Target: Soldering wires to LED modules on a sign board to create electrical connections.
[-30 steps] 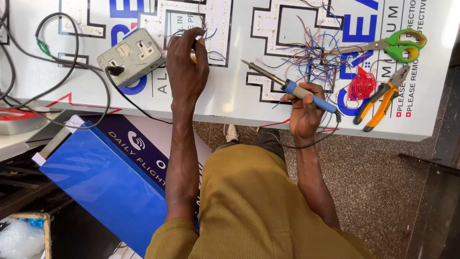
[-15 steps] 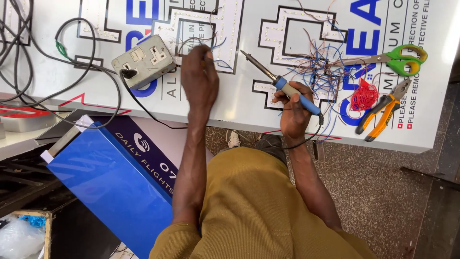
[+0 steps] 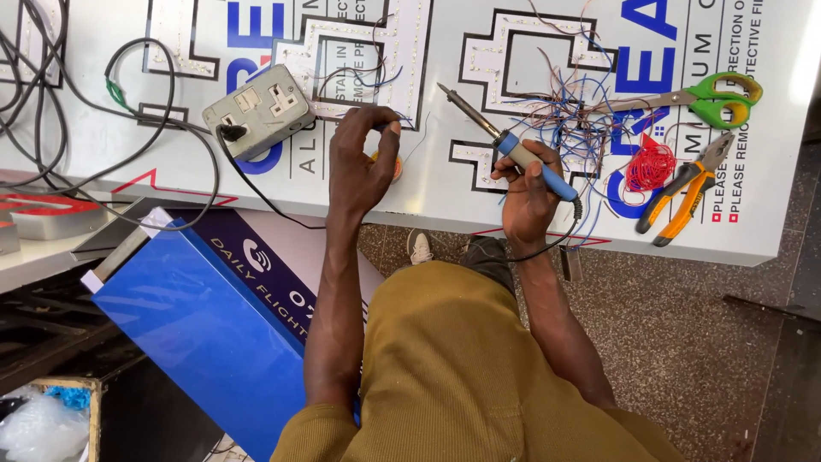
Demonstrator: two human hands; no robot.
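Note:
My right hand [image 3: 528, 190] grips a blue-handled soldering iron [image 3: 505, 145], its metal tip pointing up-left over the white sign board [image 3: 445, 184]. My left hand [image 3: 363, 162] rests on the board with fingers curled down, covering a small orange round object [image 3: 397, 167] near a thin wire. Whether it pinches anything is hidden. A grey socket box [image 3: 256, 109] with a black plug lies left of that hand. A tangle of blue and red thin wires [image 3: 573, 128] spreads just right of the iron.
Green-handled scissors [image 3: 705, 97], orange-handled pliers [image 3: 688, 190] and a red wire coil [image 3: 650, 167] lie on the board's right part. Black cables [image 3: 128, 128] loop at the left. A blue sign panel [image 3: 205, 316] leans below the board. Speckled floor lies at right.
My left hand has slid down the board toward its near edge, onto the orange object. My right hand with the iron stays in about the same pose.

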